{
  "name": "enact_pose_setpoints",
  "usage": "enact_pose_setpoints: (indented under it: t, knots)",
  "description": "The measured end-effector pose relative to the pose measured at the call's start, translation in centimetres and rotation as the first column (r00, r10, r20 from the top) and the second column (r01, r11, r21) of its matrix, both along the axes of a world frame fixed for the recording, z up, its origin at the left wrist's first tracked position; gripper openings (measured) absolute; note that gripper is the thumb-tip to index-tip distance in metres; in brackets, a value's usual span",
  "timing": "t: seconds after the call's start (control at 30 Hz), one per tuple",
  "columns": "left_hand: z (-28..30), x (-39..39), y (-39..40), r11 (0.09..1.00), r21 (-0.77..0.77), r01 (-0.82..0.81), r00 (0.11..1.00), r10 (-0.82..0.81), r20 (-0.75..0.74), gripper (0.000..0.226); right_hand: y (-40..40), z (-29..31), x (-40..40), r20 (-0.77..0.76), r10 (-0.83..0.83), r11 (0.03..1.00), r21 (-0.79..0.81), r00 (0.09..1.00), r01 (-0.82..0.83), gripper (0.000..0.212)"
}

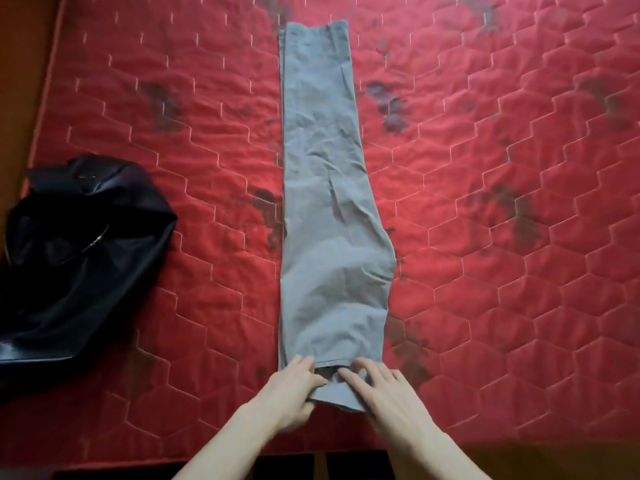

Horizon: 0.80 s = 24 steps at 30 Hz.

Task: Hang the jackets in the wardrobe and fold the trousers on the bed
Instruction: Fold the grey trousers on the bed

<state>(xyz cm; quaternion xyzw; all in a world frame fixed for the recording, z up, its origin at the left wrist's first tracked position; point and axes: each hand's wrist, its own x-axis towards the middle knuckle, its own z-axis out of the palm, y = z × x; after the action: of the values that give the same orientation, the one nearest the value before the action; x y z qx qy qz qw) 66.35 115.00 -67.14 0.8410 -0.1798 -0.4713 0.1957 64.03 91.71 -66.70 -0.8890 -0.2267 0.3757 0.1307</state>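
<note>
A pair of grey trousers (329, 188) lies lengthwise down the middle of the bed (502, 202), the two legs laid one on top of the other so they form a single long strip. The far end reaches towards the top of the view, and the near end sits close to the front edge of the bed, where both hands are at work. The left hand (291, 389) holds the near left corner of the trousers, its thumb curled under the cloth and its fingers lying on top, so its grip is closed on the fabric. The right hand (377, 386) is at the near right corner with its fingers spread and bent, the fingertips pressing into the cloth; a short flap of fabric is turned up between the two hands. Whether the right thumb is tucked under the cloth cannot be told. The bed is covered by a red quilted spread with a hexagon stitch pattern and dark blotches. A black jacket (79, 258) with a silver zip lies crumpled at the left edge of the bed, well apart from the trousers.
</note>
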Motion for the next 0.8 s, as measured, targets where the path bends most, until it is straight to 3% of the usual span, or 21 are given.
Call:
enact_pose_setpoints:
  t: [0.2,0.37,0.47,0.53,0.6,0.63,0.7,0.8]
  knots:
    - [-2.5,0.8,1.2,0.994,-0.096,-0.058,0.998,0.061,0.027,0.037,-0.5,-3.7,-1.5,0.043,-0.060,0.998,0.034,0.997,0.058,0.075]
    - [-2.6,2.1,2.5,0.917,-0.216,-0.334,0.934,0.353,0.052,0.029,-2.0,-3.6,2.2,-0.103,-0.299,0.926,0.209,0.949,0.314,0.037]
    - [-2.4,3.6,3.1,0.759,-0.273,-0.592,0.786,0.618,0.016,0.019,-3.0,-3.7,4.5,-0.166,-0.469,0.814,0.300,0.868,0.497,0.013]
    - [-2.5,5.0,3.3,0.565,-0.315,-0.763,0.613,0.787,-0.075,0.009,-3.1,-4.1,6.0,-0.201,-0.616,0.673,0.369,0.762,0.641,0.033]
    - [-2.4,6.6,3.0,0.332,-0.329,-0.884,0.407,0.892,-0.195,0.006,-2.4,-4.0,7.6,-0.251,-0.676,0.557,0.441,0.693,0.704,0.032]
    - [-2.4,7.3,2.8,0.271,-0.327,-0.905,0.352,0.910,-0.220,0.008,-1.8,-4.0,8.3,-0.260,-0.693,0.521,0.463,0.672,0.717,0.027]
    - [-2.7,8.4,2.4,0.273,-0.316,-0.909,0.362,0.891,-0.272,0.012,-0.8,-4.2,9.6,-0.225,-0.731,0.478,0.504,0.644,0.719,0.015]
    - [-4.1,9.0,2.7,0.411,-0.295,-0.863,0.492,0.818,-0.298,0.023,0.2,-5.4,11.2,-0.106,-0.753,0.549,0.441,0.649,0.710,0.028]
